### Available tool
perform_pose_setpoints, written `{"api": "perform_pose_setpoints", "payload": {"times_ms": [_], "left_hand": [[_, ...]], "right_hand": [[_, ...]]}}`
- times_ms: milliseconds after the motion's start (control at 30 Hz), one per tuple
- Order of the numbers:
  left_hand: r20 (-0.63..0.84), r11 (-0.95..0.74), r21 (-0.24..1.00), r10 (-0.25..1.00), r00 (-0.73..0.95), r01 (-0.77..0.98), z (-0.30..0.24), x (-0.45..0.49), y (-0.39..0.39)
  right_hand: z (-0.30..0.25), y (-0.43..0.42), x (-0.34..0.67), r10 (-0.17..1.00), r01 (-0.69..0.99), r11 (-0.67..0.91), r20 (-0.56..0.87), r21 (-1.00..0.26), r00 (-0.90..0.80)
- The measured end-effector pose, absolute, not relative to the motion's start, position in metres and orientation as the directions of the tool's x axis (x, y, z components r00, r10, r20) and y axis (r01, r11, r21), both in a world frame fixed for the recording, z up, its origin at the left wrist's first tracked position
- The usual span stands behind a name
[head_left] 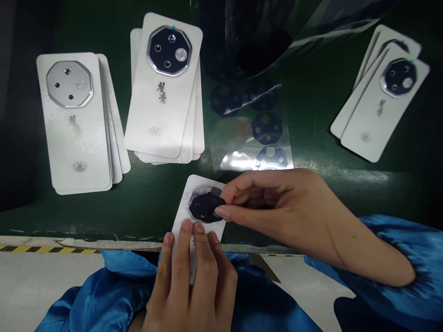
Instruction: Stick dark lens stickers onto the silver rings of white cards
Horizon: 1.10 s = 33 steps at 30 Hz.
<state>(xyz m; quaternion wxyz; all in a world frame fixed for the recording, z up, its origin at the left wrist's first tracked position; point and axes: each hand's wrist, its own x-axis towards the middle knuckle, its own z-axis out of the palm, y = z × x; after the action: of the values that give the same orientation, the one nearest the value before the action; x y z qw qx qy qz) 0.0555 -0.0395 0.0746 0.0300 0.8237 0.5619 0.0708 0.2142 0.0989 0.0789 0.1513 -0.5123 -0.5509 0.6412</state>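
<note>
A white phone back cover [183, 203] lies at the table's front edge, its lower end reaching past the edge. My left hand [194, 281] holds it from below in the view, four fingers stretched over its lower part and the thumb hidden. My right hand [277, 203] pinches a dark octagonal film with holes [204, 210] between thumb and forefinger. The film lies over the cover's silver-rimmed camera area, slightly askew, with a pale strip of that area showing above it. Whether the film is stuck down I cannot tell.
Piles of white covers lie at left [76, 147], at upper middle [162, 120] and at far right [384, 110]. A clear sheet [242, 138] carries several dark octagonal films. Shiny plastic [304, 37] lies behind it on the green table [311, 152].
</note>
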Motion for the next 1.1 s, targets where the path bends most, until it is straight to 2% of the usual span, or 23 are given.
{"api": "perform_pose_setpoints", "payload": {"times_ms": [567, 767, 833, 933, 1033, 1100], "left_hand": [[0.063, -0.37, 0.089, 0.929, 0.366, 0.925, 0.074, 0.057, -0.042], [0.078, -0.318, 0.099, 0.947, 0.312, 0.943, 0.071, 0.059, -0.045], [0.104, -0.292, 0.083, 0.953, 0.283, 0.953, 0.068, 0.061, -0.045], [0.121, -0.279, 0.023, 0.954, 0.274, 0.96, 0.066, 0.063, -0.044], [0.111, -0.299, -0.009, 0.948, 0.298, 0.954, 0.065, 0.064, -0.044], [0.102, -0.308, -0.01, 0.946, 0.308, 0.951, 0.066, 0.063, -0.044]], "right_hand": [[0.083, 0.101, 0.212, 0.753, 0.409, -0.346, -0.51, -0.844, -0.416], [0.081, 0.098, 0.213, 0.78, 0.398, -0.256, -0.432, -0.881, -0.454], [0.079, 0.095, 0.213, 0.808, 0.435, -0.124, -0.344, -0.892, -0.477], [0.074, 0.086, 0.213, 0.815, 0.517, 0.293, -0.072, -0.804, -0.574], [0.071, 0.076, 0.215, 0.664, 0.512, 0.701, 0.19, -0.496, -0.724], [0.072, 0.071, 0.215, 0.629, 0.575, 0.775, 0.224, -0.262, -0.744]]}}
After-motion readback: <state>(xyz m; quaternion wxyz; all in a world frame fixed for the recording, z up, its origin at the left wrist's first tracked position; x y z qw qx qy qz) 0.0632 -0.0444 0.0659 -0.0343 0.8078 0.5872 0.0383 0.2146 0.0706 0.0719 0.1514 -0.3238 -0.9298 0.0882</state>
